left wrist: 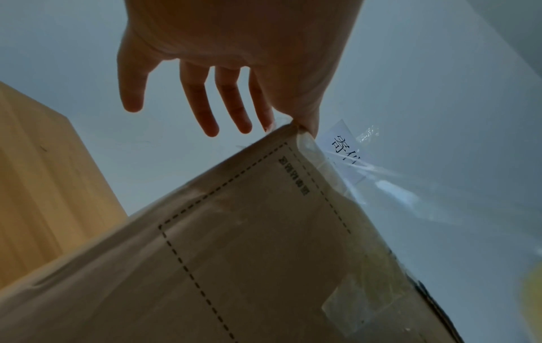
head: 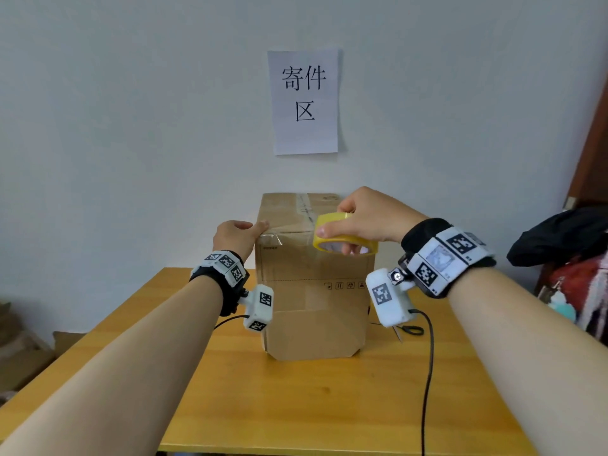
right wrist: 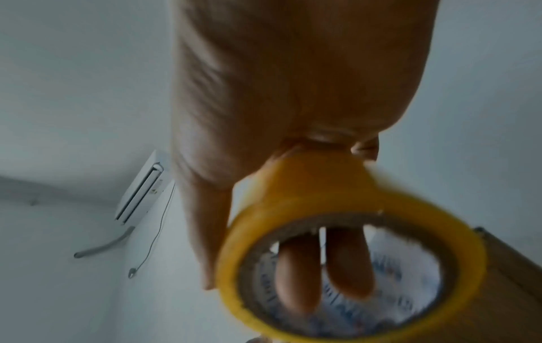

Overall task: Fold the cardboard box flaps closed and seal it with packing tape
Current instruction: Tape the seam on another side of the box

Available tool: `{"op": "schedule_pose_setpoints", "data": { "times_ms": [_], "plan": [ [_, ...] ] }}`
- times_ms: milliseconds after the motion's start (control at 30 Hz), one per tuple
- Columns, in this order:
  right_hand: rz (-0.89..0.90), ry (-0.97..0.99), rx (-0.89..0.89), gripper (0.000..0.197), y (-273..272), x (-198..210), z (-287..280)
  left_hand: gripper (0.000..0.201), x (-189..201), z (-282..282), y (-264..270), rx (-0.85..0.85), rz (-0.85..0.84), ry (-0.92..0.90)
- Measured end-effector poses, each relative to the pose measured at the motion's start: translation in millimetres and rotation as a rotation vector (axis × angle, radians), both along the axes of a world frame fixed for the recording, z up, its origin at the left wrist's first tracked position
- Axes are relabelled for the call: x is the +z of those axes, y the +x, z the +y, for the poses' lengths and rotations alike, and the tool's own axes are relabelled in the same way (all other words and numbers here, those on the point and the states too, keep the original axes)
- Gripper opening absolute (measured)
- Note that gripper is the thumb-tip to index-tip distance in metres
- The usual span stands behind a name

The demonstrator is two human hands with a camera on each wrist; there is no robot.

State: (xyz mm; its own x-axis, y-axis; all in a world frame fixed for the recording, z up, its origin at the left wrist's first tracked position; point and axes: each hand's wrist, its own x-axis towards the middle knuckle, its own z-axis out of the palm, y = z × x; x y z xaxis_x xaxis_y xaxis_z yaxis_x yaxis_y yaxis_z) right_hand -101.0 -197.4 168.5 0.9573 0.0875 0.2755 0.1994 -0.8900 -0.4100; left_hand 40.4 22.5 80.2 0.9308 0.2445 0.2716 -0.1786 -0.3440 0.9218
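Right grip: the right hand [head: 365,218] grasps the tape roll [head: 342,236], two fingers [right wrist: 349,262] passed through the core and the thumb on the outer rim, so the roll can turn as tape pays out.
Left grip: the left hand [head: 235,235] lies released, fingers straight; its thumb side presses the tape's free end onto the box's near-left top corner, the other fingers [left wrist: 205,109] hanging clear of the cardboard. Judged purpose: to anchor the end while the roll pulls away.
Tape strip: a clear strip [head: 289,236] spans from the left corner to the roll along the upper front edge; it looks taut and not yet pressed down along its whole run.
Box: the box [head: 312,291] stands upright near the far edge of the table [head: 329,406], flaps shut; an older tape band [head: 304,207] runs across the top.
Step, as judged: sealing is under way; the strip remains to be laid, smoothed and cut.
Surroundings: scissors [head: 408,332] lie just right of the box, behind the wrist camera; a paper sign [head: 304,102] hangs on the wall above; dark cloth [head: 559,238] lies at far right.
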Motion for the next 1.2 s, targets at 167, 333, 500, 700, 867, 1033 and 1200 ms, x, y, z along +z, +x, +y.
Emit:
{"op": "schedule_pose_setpoints", "data": {
  "times_ms": [167,333,500,700,867,1033,1200],
  "plan": [
    [-0.139,-0.001,-0.126,0.049,5.7,-7.0,-4.6,0.040,0.4,-3.2,-3.0,0.057,-0.077,0.134],
    [-0.217,-0.217,-0.248,0.051,10.3,-5.9,-8.2,0.036,2.1,-3.2,-3.6,0.060,-0.088,0.169],
    [-0.275,-0.359,-0.406,0.053,10.5,-5.1,-28.9,0.035,1.1,-4.1,-1.9,0.059,-0.091,0.151],
    [-0.255,-0.325,-0.444,0.056,18.2,-22.9,-36.8,0.031,-0.4,-5.3,-3.2,0.044,-0.095,0.117],
    [-0.282,-0.334,-0.473,0.058,23.8,-22.5,-38.3,0.029,-2.9,-5.4,-1.6,0.025,-0.109,0.089],
    [-0.285,-0.366,-0.532,0.051,29.2,-25.3,-34.6,0.025,-1.3,-4.4,-1.4,0.014,-0.149,0.111],
    [-0.288,-0.363,-0.547,0.051,28.9,-27.1,-35.0,0.024,0.3,-4.9,-1.0,-0.022,-0.160,0.120]
  ]
}}
